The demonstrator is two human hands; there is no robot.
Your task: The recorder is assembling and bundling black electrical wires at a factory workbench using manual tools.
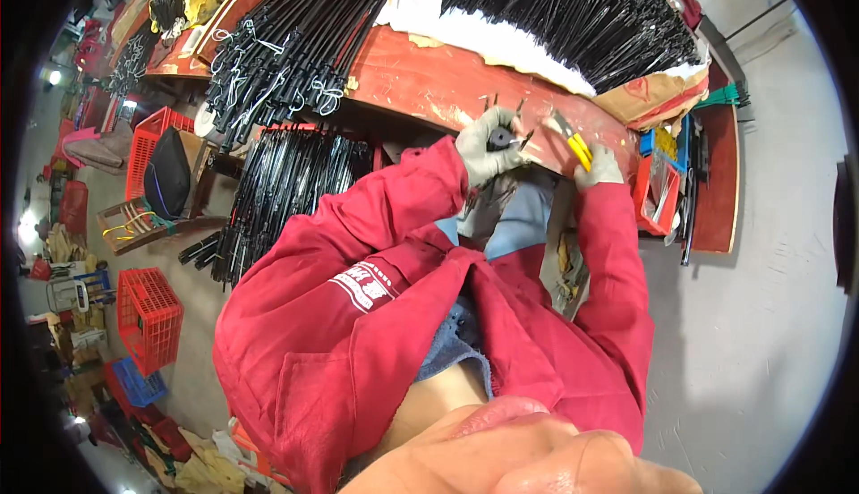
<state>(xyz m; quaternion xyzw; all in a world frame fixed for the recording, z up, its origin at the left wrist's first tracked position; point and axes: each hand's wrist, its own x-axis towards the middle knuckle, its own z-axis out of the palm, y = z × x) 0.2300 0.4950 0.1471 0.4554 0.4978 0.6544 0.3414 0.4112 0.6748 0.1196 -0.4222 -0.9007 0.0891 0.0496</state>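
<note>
My left hand [483,149], in a pale glove, is at the front edge of the red tabletop. Its fingers are closed around a black part with a round end [501,140]; the rest of that part is hidden or too small to tell. To the right, my right hand [603,168], also gloved, grips yellow-handled pliers [578,149]. Their metal jaws point away from me, over the tabletop, and stand apart from the left hand. A few small dark pieces [495,100] show just beyond my left fingers.
Bundled thin black rods [564,11] lie on white wrapping along the back of the red tabletop [412,73]. More rods [286,38] overhang its left edge, and another stack [291,181] sits below. Red and blue bins [658,194] adjoin the right end. A red crate [150,315] rests on the floor.
</note>
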